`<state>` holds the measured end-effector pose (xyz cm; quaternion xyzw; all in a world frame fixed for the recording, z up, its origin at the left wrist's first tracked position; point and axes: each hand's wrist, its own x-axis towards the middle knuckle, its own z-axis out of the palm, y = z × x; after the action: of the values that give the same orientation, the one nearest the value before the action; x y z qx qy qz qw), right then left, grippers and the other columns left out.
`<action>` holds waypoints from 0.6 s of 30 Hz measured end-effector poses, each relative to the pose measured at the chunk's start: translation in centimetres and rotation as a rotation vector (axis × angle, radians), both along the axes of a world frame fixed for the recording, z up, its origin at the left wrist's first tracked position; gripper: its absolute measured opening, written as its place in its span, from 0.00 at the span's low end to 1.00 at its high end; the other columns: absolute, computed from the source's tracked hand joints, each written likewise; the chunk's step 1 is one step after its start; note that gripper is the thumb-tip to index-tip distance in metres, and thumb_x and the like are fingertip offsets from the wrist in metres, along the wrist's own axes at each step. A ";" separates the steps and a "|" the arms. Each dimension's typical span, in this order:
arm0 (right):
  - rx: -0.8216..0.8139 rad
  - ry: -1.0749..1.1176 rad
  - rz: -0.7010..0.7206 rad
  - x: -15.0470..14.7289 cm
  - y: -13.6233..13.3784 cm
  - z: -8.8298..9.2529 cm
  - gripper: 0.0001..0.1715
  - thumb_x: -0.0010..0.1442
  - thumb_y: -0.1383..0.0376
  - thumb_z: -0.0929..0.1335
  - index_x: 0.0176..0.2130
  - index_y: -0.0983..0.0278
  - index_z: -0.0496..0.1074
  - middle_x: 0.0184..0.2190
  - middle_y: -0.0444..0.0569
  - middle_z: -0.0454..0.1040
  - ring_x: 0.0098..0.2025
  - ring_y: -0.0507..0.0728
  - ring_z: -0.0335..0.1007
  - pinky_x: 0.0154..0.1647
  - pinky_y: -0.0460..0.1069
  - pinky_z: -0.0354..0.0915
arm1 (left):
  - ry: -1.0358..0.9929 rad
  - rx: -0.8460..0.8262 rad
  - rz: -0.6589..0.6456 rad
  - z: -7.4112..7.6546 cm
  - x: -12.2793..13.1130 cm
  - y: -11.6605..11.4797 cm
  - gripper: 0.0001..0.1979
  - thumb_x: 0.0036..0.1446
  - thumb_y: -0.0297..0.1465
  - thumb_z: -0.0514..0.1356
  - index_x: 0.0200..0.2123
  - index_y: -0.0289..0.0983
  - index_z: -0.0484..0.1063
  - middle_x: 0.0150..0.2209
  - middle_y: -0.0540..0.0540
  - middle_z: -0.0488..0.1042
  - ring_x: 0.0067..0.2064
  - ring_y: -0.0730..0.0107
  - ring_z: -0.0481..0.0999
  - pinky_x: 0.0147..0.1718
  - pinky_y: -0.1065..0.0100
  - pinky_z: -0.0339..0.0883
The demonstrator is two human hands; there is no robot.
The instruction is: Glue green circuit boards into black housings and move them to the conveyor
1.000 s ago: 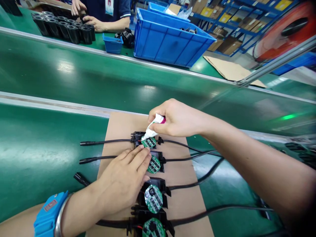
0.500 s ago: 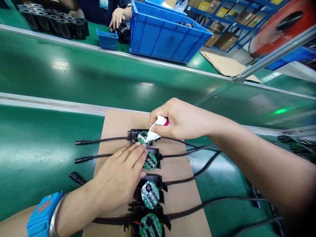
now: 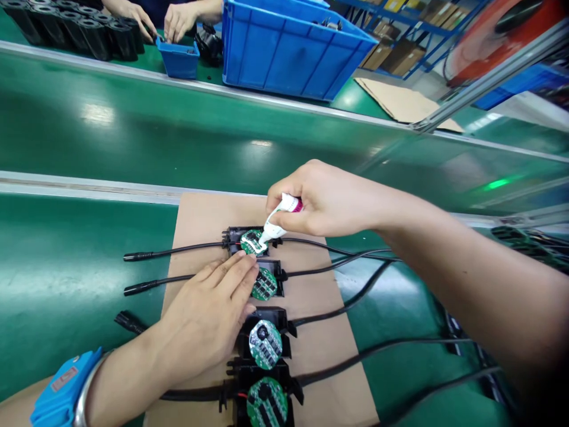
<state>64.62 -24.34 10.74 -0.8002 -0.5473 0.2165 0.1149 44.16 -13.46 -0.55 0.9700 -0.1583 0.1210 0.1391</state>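
Observation:
My right hand (image 3: pixel 317 198) grips a small white squeeze tube (image 3: pixel 275 220) with a magenta band. The tube's nozzle points down onto the farthest round green circuit board (image 3: pixel 252 241), where a white line of paste shows. That board sits in a black plastic housing (image 3: pixel 234 235) with a cable at each end. My left hand (image 3: pixel 217 308) lies flat, fingers stretched out, its fingertips at the near edge of that board. It partly covers the second circuit board (image 3: pixel 265 284). Nearer me are a third board (image 3: pixel 265 344) and a fourth board (image 3: pixel 267 403), each at its own black housing.
A cardboard sheet (image 3: pixel 329 356) lies under the housings on the green bench (image 3: pixel 80 231). Black cables run off both sides. Across the partition, a co-worker's hands (image 3: pixel 180 22) are at a small blue bin (image 3: pixel 178 61), beside a large blue crate (image 3: pixel 293 56) and black cylindrical parts (image 3: pixel 91 35).
The tube's tip has shifted along the farthest board, and more white paste shows there. My left hand stays at that board. Both of the co-worker's hands are now at the small bin.

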 end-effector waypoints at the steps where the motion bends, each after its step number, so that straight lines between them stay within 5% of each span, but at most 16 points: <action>1: 0.004 -0.014 0.008 0.0 0.1 -0.1 0.06 0.50 0.65 0.68 0.24 0.63 0.75 0.17 0.40 0.67 0.19 0.47 0.55 0.24 0.46 0.49 | 0.001 0.003 0.001 0.0 0.0 0.0 0.21 0.67 0.30 0.47 0.59 0.27 0.62 0.60 0.35 0.64 0.60 0.54 0.65 0.54 0.55 0.65; 13: 0.024 -0.025 -0.026 0.3 -0.8 0.2 0.08 0.51 0.63 0.69 0.25 0.64 0.75 0.17 0.43 0.66 0.22 0.49 0.56 0.25 0.47 0.50 | -0.022 0.027 -0.021 0.9 -0.4 -0.1 0.21 0.65 0.30 0.49 0.58 0.29 0.63 0.60 0.37 0.66 0.60 0.52 0.64 0.53 0.54 0.65; 18: 0.036 0.125 0.040 -1.5 -2.3 0.7 0.08 0.53 0.63 0.66 0.28 0.63 0.75 0.21 0.43 0.70 0.22 0.49 0.57 0.24 0.47 0.52 | -0.058 0.056 -0.187 2.3 -2.2 -1.1 0.20 0.59 0.23 0.48 0.52 0.26 0.70 0.53 0.34 0.72 0.43 0.56 0.75 0.37 0.61 0.71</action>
<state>63.14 -26.62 11.42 -0.7719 -0.5587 0.2584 0.1591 41.92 -14.59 1.71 0.9506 -0.2555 0.1312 0.1177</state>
